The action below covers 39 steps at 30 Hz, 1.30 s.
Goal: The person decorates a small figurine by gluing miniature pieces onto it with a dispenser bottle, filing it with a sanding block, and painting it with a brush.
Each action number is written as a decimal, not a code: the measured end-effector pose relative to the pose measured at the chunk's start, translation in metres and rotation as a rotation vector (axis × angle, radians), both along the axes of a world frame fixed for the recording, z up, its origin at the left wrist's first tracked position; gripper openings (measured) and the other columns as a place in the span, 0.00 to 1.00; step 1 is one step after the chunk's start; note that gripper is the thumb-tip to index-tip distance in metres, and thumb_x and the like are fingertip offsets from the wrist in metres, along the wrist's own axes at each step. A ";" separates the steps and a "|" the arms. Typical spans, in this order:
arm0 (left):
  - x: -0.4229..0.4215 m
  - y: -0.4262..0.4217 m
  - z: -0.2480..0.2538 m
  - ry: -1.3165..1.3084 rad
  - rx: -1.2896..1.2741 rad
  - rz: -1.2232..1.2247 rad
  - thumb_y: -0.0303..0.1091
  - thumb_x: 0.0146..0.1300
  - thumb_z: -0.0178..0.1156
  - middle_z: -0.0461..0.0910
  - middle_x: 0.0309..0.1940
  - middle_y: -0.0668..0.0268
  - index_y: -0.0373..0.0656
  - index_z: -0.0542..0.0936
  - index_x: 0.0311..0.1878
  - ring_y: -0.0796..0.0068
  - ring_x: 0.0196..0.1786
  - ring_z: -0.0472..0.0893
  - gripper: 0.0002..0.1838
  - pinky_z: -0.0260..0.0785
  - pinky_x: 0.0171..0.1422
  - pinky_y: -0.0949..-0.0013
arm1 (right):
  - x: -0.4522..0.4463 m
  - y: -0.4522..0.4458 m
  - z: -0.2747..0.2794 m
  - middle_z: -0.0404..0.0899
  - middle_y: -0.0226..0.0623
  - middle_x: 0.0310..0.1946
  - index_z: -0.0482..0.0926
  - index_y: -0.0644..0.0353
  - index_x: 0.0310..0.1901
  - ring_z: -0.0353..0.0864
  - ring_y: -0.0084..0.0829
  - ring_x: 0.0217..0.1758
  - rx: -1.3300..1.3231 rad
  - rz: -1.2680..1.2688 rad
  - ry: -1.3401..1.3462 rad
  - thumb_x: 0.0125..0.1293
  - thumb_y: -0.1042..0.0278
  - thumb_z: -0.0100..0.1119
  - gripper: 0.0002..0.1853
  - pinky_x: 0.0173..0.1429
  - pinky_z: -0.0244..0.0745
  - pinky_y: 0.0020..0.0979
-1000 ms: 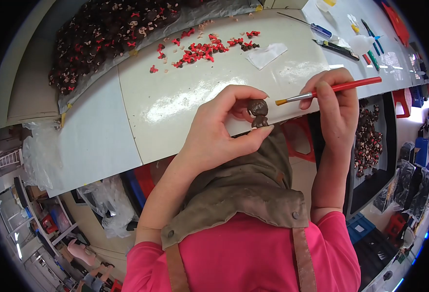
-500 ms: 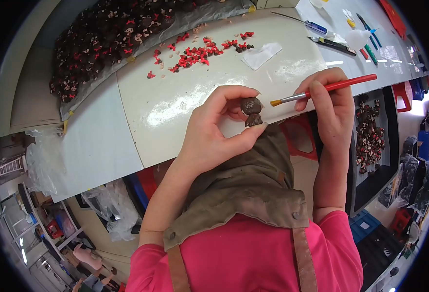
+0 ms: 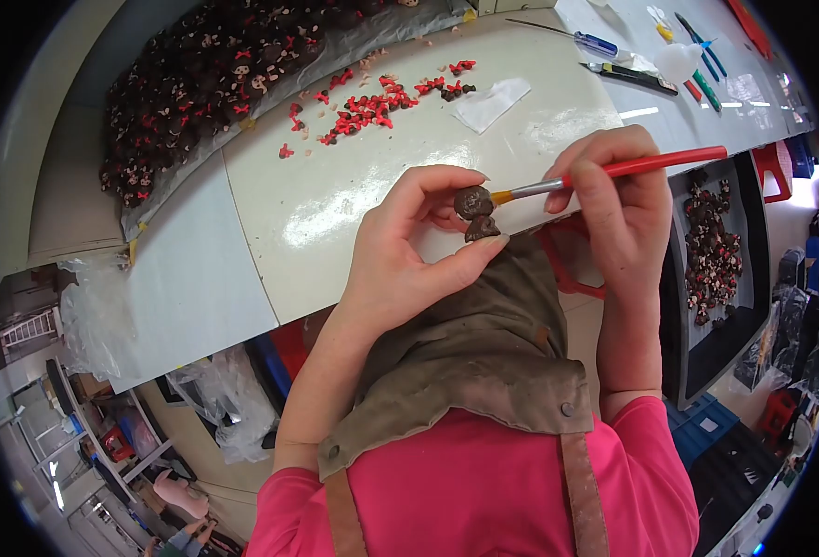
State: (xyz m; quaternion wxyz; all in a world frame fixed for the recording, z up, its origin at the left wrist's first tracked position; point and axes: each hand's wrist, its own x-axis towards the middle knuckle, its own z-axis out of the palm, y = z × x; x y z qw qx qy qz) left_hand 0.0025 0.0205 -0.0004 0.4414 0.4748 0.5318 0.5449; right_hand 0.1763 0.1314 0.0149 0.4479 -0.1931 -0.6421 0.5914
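A small dark brown figurine is held between the thumb and fingers of my left hand, above the table's front edge. My right hand grips a red-handled paintbrush like a pen. The yellowish bristles meet the right side of the figurine's round upper part. Beyond my hands, small red bow pieces lie scattered with some dark and pale bits. A white tissue lies to their right.
A large pile of dark figurines fills the back left. Screwdriver, craft knife and other tools lie back right. A black tray of figurines stands right of my right arm, below table height.
The brush has moved left, from a gap beside the figurine to touching it. My left hand still holds the figurine. The whole view has shifted slightly.
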 end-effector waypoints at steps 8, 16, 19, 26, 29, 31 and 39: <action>0.003 0.002 -0.008 0.052 0.072 0.073 0.28 0.51 0.72 0.81 0.43 0.67 0.41 0.75 0.55 0.78 0.45 0.81 0.26 0.73 0.50 0.73 | -0.011 -0.004 0.010 0.77 0.33 0.30 0.76 0.61 0.37 0.80 0.27 0.33 0.346 0.069 -0.156 0.56 0.79 0.67 0.10 0.38 0.73 0.27; 0.003 0.001 0.003 0.059 -0.011 0.026 0.21 0.50 0.69 0.76 0.49 0.66 0.38 0.73 0.56 0.78 0.50 0.77 0.27 0.68 0.55 0.73 | 0.005 0.007 0.024 0.78 0.32 0.31 0.77 0.63 0.35 0.79 0.23 0.32 0.166 -0.008 -0.247 0.58 0.79 0.65 0.06 0.39 0.72 0.25; 0.003 0.000 0.001 0.090 0.029 0.056 0.25 0.50 0.71 0.79 0.45 0.67 0.39 0.75 0.55 0.78 0.45 0.79 0.26 0.72 0.52 0.73 | -0.003 0.000 0.023 0.78 0.32 0.32 0.78 0.63 0.36 0.79 0.23 0.33 -0.017 0.073 -0.026 0.58 0.79 0.65 0.06 0.39 0.73 0.24; 0.000 0.000 -0.005 0.114 0.081 0.056 0.26 0.51 0.72 0.80 0.44 0.65 0.39 0.75 0.54 0.77 0.44 0.81 0.26 0.75 0.49 0.73 | 0.016 0.024 0.023 0.78 0.33 0.34 0.76 0.64 0.38 0.79 0.24 0.37 0.191 -0.077 -0.246 0.60 0.81 0.63 0.06 0.44 0.74 0.25; 0.003 0.000 -0.001 0.151 0.070 0.060 0.26 0.51 0.72 0.81 0.42 0.65 0.40 0.75 0.53 0.77 0.42 0.82 0.25 0.76 0.49 0.72 | 0.028 0.035 0.029 0.79 0.36 0.39 0.74 0.66 0.42 0.79 0.24 0.39 0.156 -0.157 -0.217 0.63 0.83 0.59 0.08 0.48 0.74 0.26; 0.003 0.000 0.000 0.188 0.100 0.072 0.26 0.51 0.72 0.81 0.40 0.65 0.40 0.75 0.53 0.76 0.40 0.82 0.25 0.76 0.50 0.71 | 0.034 0.040 0.037 0.79 0.37 0.40 0.72 0.66 0.44 0.80 0.24 0.40 0.098 -0.218 -0.150 0.64 0.84 0.58 0.09 0.48 0.75 0.25; 0.001 0.000 0.003 0.207 0.106 0.051 0.27 0.51 0.72 0.81 0.40 0.64 0.40 0.75 0.52 0.76 0.40 0.82 0.24 0.76 0.50 0.71 | 0.055 0.079 0.077 0.81 0.41 0.41 0.75 0.68 0.46 0.82 0.26 0.40 0.464 -0.494 -0.290 0.73 0.72 0.52 0.08 0.46 0.75 0.25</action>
